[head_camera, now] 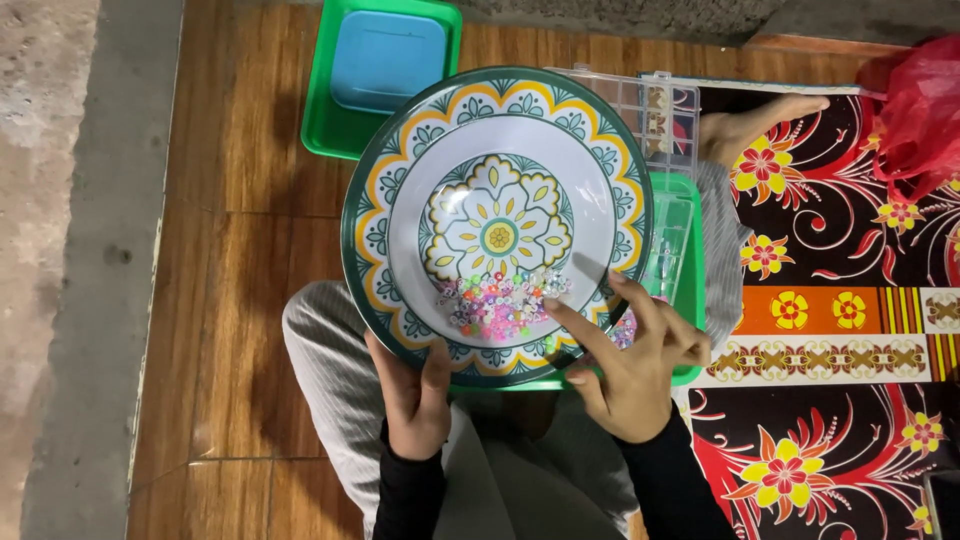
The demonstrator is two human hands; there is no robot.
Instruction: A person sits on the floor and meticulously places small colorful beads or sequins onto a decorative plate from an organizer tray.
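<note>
Floor: brown wood-look tiles (240, 250) with a glossy sheen; along the left edge runs a grey concrete strip (70, 250). To the right lies a patterned mat (850, 300), dark with red, yellow and orange flowers. A red plastic bag (920, 110) sits at its upper right corner.

Person seated on the floor, legs in pale striped cloth, one bare foot (750, 125) resting on the mat.

Left hand (415, 395): closed on the near rim of a large decorated plate (400, 200), thumb on top. The plate is held over the lap, tilted toward the person; small multicoloured beads (500, 300) are pooled at its lower side.

Right hand (630, 365): open, forefinger extended, tip touching the beads.

Under the plate: a green tray (688, 300) holding a clear compartment box (665, 110), contents possibly beads. Beyond, a second green tray (325, 120) carries a blue lid (388, 60).
</note>
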